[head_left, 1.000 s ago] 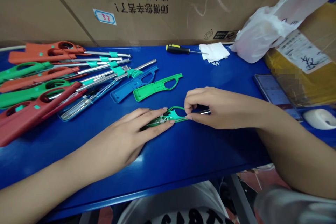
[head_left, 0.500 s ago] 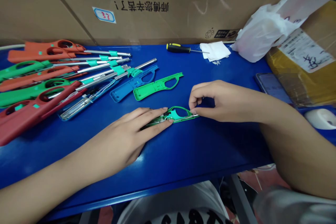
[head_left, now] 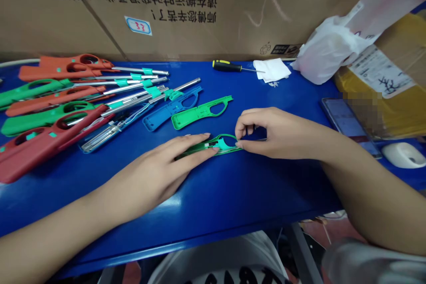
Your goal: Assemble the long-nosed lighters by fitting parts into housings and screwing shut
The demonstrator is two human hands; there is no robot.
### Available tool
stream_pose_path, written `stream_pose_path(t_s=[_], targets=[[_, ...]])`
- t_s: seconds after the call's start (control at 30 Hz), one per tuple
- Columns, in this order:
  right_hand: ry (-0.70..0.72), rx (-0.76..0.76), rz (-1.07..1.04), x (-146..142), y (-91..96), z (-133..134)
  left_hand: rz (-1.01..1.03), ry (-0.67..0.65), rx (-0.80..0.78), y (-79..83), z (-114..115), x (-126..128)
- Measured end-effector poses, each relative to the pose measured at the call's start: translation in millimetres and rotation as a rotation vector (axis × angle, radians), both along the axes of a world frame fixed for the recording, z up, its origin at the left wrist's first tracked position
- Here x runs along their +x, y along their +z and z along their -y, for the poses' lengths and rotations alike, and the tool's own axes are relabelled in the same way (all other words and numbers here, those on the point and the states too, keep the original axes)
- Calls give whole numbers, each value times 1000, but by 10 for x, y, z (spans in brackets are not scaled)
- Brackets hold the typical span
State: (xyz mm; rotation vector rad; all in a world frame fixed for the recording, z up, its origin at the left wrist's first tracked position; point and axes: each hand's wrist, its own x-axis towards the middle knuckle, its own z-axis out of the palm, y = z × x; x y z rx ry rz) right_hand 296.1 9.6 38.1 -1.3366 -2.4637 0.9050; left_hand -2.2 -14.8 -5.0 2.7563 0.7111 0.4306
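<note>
An open green gas lighter lies on the blue table, its inner parts showing. A teal trigger sits in it beside the finger loop. My left hand is laid over the handle end, fingers along both sides, holding it down and hiding much of it. At the nozzle end, my right hand has thumb and forefinger pinched together on the lighter's thin front part; the exact piece is hidden by the fingertips. Beyond my hands lie a loose green handle half and a blue handle half.
Several lighters in red, orange and green are piled at left. A screwdriver and white tissue lie at the back before a cardboard box. A phone, white roll and plastic bag stand at right.
My right hand has shifted slightly left along the lighter, its pinch closer to the finger loop. The left hand stays on the handle. The whole view has tilted a little.
</note>
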Motion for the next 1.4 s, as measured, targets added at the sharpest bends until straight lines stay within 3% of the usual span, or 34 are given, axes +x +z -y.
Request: stream_pose_path(t_s=[0.2,0.33,0.57,0.83,1.1,1.3,1.4], targets=[[-24,140,-199,-127,-63,29,187,38,38,112,-139,-28],[-11,206,-194,-235,-200,60,202,48,-19,152,-189,-41],[48,190,-55,-265,-248,65,158,-39,69,92,-199,-46],[53,177,-38,-293,-227,80,174,-43,73,76,-193,-17],[-46,167,-227,-296,-256,56,178,-40,106,24,-182,-49],[-202,445,-222,-132,-268,-107,227,98,102,91,-214,-46],[-194,419,-112,-17,-266,-222,166,259,206,142,-320,-41]])
